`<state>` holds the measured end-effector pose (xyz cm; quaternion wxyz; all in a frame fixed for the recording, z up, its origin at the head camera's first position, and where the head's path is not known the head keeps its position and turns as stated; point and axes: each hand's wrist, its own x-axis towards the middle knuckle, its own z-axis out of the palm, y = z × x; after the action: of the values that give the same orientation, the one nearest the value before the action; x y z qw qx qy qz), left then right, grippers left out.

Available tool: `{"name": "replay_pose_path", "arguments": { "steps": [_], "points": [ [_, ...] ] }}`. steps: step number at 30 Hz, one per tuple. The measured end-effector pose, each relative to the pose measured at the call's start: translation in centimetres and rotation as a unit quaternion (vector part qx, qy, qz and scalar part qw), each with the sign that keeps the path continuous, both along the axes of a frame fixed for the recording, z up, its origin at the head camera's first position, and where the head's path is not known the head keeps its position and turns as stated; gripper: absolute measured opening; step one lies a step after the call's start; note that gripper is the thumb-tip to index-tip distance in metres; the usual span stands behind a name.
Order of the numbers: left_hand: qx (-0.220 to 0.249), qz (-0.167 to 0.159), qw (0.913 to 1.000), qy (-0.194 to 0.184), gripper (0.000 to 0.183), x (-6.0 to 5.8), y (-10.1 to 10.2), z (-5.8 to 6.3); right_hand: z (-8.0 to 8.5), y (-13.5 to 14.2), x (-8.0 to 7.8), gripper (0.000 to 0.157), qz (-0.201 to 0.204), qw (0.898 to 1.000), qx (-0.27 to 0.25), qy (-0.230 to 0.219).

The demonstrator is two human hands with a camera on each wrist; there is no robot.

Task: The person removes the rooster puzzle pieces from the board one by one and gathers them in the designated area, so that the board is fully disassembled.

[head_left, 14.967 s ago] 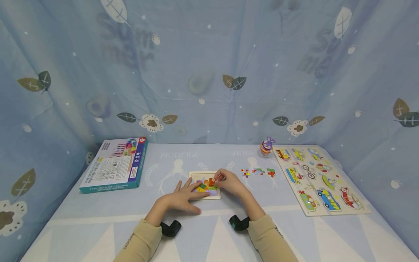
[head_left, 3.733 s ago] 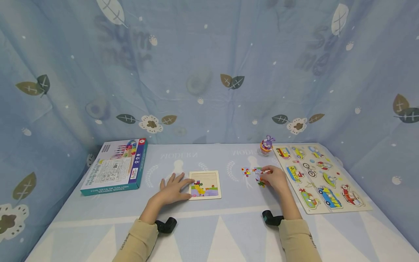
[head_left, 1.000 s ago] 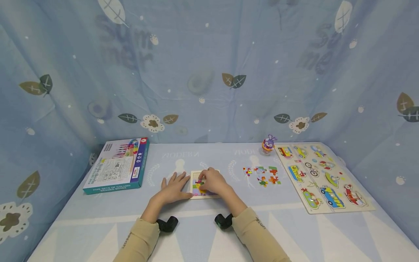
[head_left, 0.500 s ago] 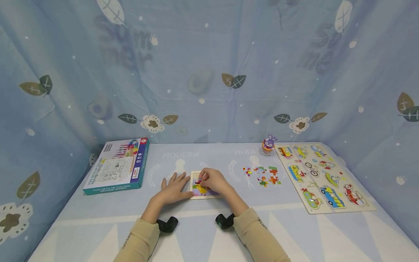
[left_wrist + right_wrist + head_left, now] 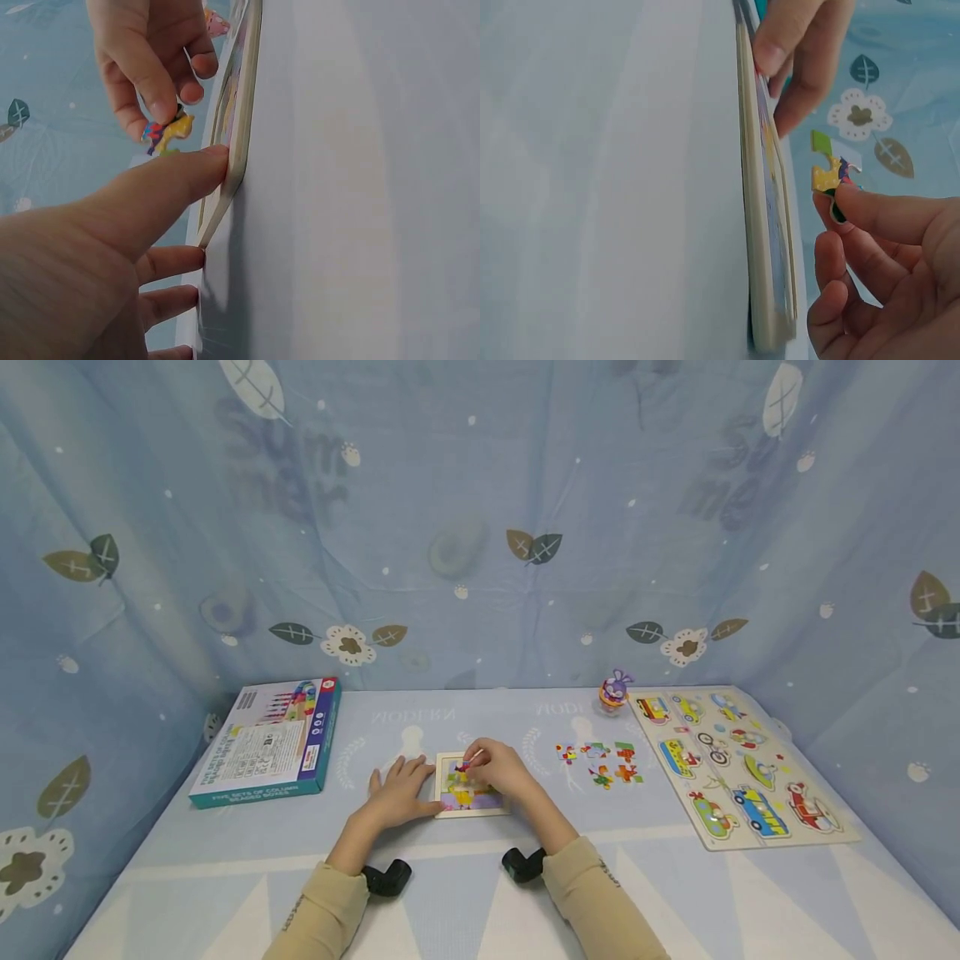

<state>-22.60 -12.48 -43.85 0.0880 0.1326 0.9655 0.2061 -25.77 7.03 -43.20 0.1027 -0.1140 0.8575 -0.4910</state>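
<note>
A wooden jigsaw tray (image 5: pixel 472 815) lies in the middle of the table, with colourful pieces in its lower part. My right hand (image 5: pixel 501 770) is just above it and pinches a jigsaw piece (image 5: pixel 826 174) between thumb and fingers; the piece is yellow, green, blue and red. In the left wrist view this jigsaw piece (image 5: pixel 178 133) is clear of the tray. My left hand (image 5: pixel 393 797) rests at the tray's left side, thumb on the rim and the other fingers stretched out. Loose jigsaw pieces (image 5: pixel 627 772) lie in two rows to the right.
At the back left lies a boxed toy set (image 5: pixel 262 743). A board of vehicle shapes (image 5: pixel 738 806) lies on the right. A small purple rabbit figure (image 5: pixel 613 692) stands by the board's far left corner. A patterned blue curtain (image 5: pixel 480 527) hangs behind the table.
Over these frames several jigsaw pieces have come to lie on the table at right, and the tray holds fewer. In the last second my right hand has lifted another piece from the tray.
</note>
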Motion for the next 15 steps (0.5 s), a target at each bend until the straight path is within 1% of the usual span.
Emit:
{"name": "replay_pose_path", "arguments": {
  "steps": [3, 6, 9, 15],
  "points": [
    [0.004, -0.002, 1.0000, 0.001, 0.072, 0.1, 0.0, 0.0, 0.0, 0.9, -0.1, 0.013, -0.010, 1.000, -0.009, -0.008],
    [0.004, -0.003, 1.0000, -0.001, 0.074, 0.1, -0.1, 0.0, -0.1, 1.9, -0.2, 0.013, -0.024, 1.000, -0.015, -0.005],
    [0.002, -0.005, 1.0000, -0.004, 0.074, 0.2, -0.2, 0.1, -0.1, 2.9, -0.2, 0.013, -0.042, 0.999, -0.017, 0.007],
    [0.006, -0.010, 0.9999, -0.007, 0.073, 0.2, -0.3, 0.1, 0.1, 4.9, -0.3, 0.014, -0.077, 0.997, -0.012, 0.008]
  ]
}}
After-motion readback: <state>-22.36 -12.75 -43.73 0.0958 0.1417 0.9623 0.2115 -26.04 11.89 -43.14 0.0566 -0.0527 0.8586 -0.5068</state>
